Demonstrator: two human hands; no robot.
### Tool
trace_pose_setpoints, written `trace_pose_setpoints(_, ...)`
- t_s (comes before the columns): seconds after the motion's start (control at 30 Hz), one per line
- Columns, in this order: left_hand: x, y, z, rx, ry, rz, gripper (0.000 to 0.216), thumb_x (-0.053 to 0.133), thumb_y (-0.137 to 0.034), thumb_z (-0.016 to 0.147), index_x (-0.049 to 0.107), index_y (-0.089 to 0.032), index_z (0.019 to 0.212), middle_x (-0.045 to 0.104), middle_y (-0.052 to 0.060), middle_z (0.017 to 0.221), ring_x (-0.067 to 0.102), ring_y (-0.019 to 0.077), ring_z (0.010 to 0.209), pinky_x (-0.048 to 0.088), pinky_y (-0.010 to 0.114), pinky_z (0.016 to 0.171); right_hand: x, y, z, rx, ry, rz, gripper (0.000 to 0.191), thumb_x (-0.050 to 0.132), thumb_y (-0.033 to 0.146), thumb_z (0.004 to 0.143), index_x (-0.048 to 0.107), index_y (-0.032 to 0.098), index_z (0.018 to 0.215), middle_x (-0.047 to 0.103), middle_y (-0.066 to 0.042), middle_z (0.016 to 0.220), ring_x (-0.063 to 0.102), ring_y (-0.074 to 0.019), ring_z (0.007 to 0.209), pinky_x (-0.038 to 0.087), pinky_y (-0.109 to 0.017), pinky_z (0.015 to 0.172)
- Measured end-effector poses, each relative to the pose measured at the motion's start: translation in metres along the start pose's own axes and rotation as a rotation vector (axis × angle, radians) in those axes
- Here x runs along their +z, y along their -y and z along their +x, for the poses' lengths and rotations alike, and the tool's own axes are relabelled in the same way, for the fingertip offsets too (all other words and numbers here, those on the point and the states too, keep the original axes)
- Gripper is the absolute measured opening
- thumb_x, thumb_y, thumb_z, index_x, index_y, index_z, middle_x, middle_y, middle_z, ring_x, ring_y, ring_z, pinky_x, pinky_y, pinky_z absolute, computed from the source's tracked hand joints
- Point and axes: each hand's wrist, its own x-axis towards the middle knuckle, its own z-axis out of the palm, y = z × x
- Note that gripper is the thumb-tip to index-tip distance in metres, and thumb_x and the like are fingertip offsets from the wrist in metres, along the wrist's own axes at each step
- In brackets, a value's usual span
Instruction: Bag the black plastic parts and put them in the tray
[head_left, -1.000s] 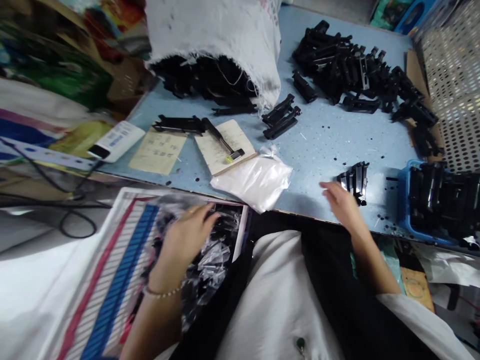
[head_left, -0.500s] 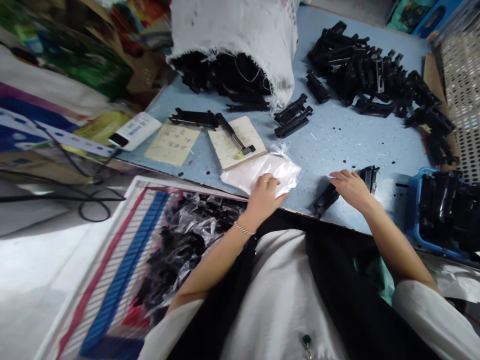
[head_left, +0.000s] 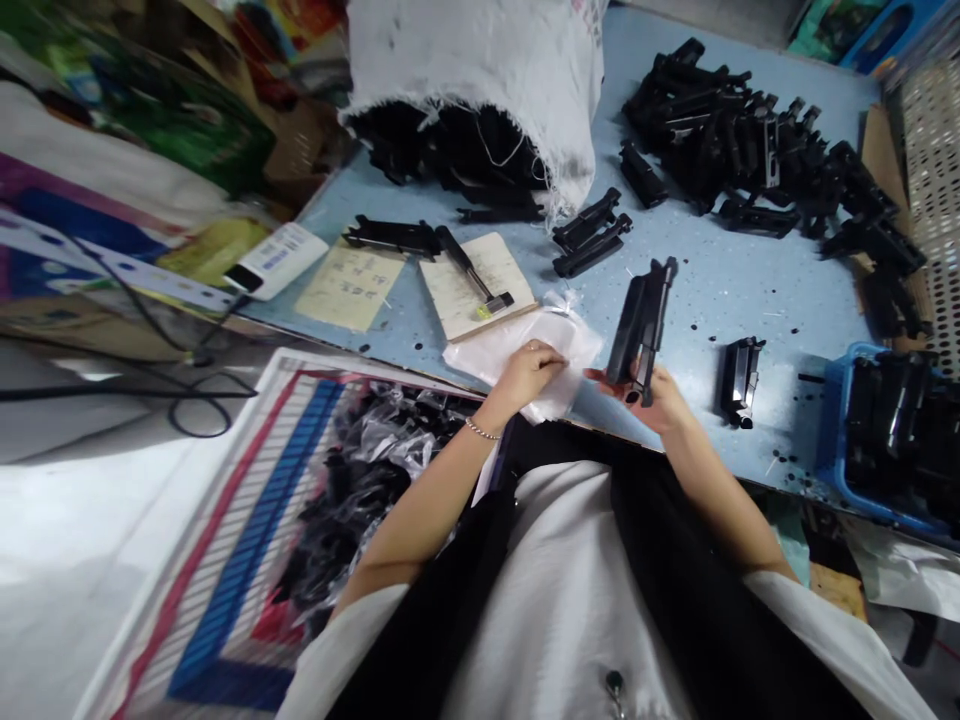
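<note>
My left hand (head_left: 527, 376) is closed in a pinch at the edge of a stack of clear plastic bags (head_left: 576, 338). Its fingertips partly hide what they grip. My right hand (head_left: 661, 398) holds a long black plastic part (head_left: 639, 325) by its near end, tilted up above the table beside the bags. A second black part (head_left: 741, 380) lies on the blue table to the right of that hand. Behind the bags sits a worn pad (head_left: 457, 285) with a black-handled tool (head_left: 472, 272) resting across it.
A blue basket (head_left: 831, 430) of black parts stands at the right edge. Farther back is a heap of black parts (head_left: 720, 130). A white woven sack (head_left: 472, 55) opens toward me. On the left below the table, a crate (head_left: 225, 560) holds bagged parts.
My right hand has picked up a black part from the table and brought it left, close to the bags. My left hand's fingers have closed at the bag's edge.
</note>
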Motion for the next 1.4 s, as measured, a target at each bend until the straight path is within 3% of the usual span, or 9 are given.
trace_pose_setpoints(0.13,-0.004,-0.011,-0.011,-0.023,-0.073,0.083,0.007,0.061,-0.018,0.083,0.068,-0.019,0.085,0.07,0.001,0.08,0.065,0.0172,0.077,0.054,0.03,0.077,0.028,-0.025,0.022,-0.002,-0.089,0.096,0.036,0.085,0.052,0.066,0.067,0.023,0.078,0.073,0.0,0.079,0.071,-0.0202,0.085,0.057,-0.035,0.081)
trace_pose_setpoints(0.3,-0.022,-0.017,-0.025,0.256,-0.041,0.412,0.033,0.041,-0.006,0.089,0.072,-0.017,0.097,0.072,0.011,0.111,0.064,0.0243,0.107,0.051,0.043,0.1,0.012,-0.029,0.004,0.013,-0.159,0.051,0.033,0.084,0.046,0.069,0.068,0.022,0.084,0.07,0.002,0.076,0.067,-0.0149,0.073,0.053,-0.025,0.065)
trace_pose_setpoints(0.47,-0.022,-0.008,-0.02,0.242,-0.016,0.272,0.055,0.044,-0.004,0.082,0.061,-0.015,0.133,0.059,0.013,0.143,0.06,0.0229,0.123,0.052,0.041,0.105,-0.012,-0.031,-0.04,0.456,0.157,0.312,0.025,0.078,0.034,0.079,0.067,0.015,0.091,0.073,-0.007,0.09,0.063,-0.0128,0.065,0.049,-0.02,0.049)
trace_pose_setpoints(0.63,-0.019,0.002,-0.026,0.197,0.0,0.08,0.066,0.051,-0.007,0.079,0.052,-0.02,0.144,0.049,0.016,0.152,0.066,0.0118,0.081,0.06,0.03,0.078,-0.013,-0.06,-0.033,0.765,0.228,0.663,0.018,0.063,0.026,0.095,0.062,0.009,0.103,0.065,-0.005,0.08,0.049,-0.006,0.056,0.045,-0.01,0.042)
trace_pose_setpoints(0.9,-0.013,-0.009,-0.052,0.239,-0.052,0.382,0.079,0.041,0.002,0.08,0.034,-0.017,0.156,0.037,0.015,0.162,0.039,0.0265,0.149,0.041,0.043,0.121,0.007,-0.063,-0.022,0.581,0.146,0.789,0.022,0.057,0.03,0.098,0.06,0.011,0.109,0.059,-0.001,0.081,0.047,-0.0057,0.057,0.048,-0.009,0.046)
trace_pose_setpoints(1.1,-0.005,-0.031,-0.063,0.313,-0.114,0.38,0.088,0.041,0.003,0.082,0.011,-0.018,0.162,0.023,0.017,0.168,0.027,0.0284,0.156,0.043,0.043,0.12,0.014,-0.055,-0.019,0.497,0.157,0.479,0.023,0.067,0.034,0.089,0.065,0.013,0.099,0.061,-0.001,0.077,0.044,-0.0063,0.054,0.044,-0.013,0.042)
trace_pose_setpoints(1.2,0.001,-0.05,-0.077,0.47,0.065,0.388,0.086,0.04,0.001,0.086,0.009,-0.02,0.163,0.024,0.017,0.168,0.03,0.0292,0.154,0.045,0.044,0.119,0.018,-0.053,-0.014,0.32,0.034,0.141,0.019,0.074,0.033,0.08,0.064,0.016,0.082,0.063,0.0,0.069,0.049,-0.0089,0.056,0.045,-0.019,0.047)
trace_pose_setpoints(1.3,0.004,-0.067,-0.09,0.563,0.271,0.389,0.077,0.042,-0.004,0.09,0.018,-0.02,0.161,0.036,0.017,0.163,0.041,0.0265,0.149,0.047,0.041,0.117,0.028,-0.05,-0.018,0.103,-0.074,-0.16,0.019,0.077,0.03,0.077,0.063,0.018,0.073,0.058,0.004,0.062,0.053,-0.0108,0.059,0.046,-0.022,0.054)
trace_pose_setpoints(1.4,-0.005,-0.074,-0.101,0.525,0.222,0.399,0.056,0.051,-0.019,0.096,0.041,-0.021,0.151,0.057,0.015,0.145,0.056,0.0258,0.135,0.051,0.042,0.113,0.036,-0.042,-0.031,-0.013,-0.001,-0.408,0.02,0.072,0.037,0.081,0.07,0.019,0.089,0.064,0.003,0.073,0.06,-0.0135,0.066,0.052,-0.026,0.063)
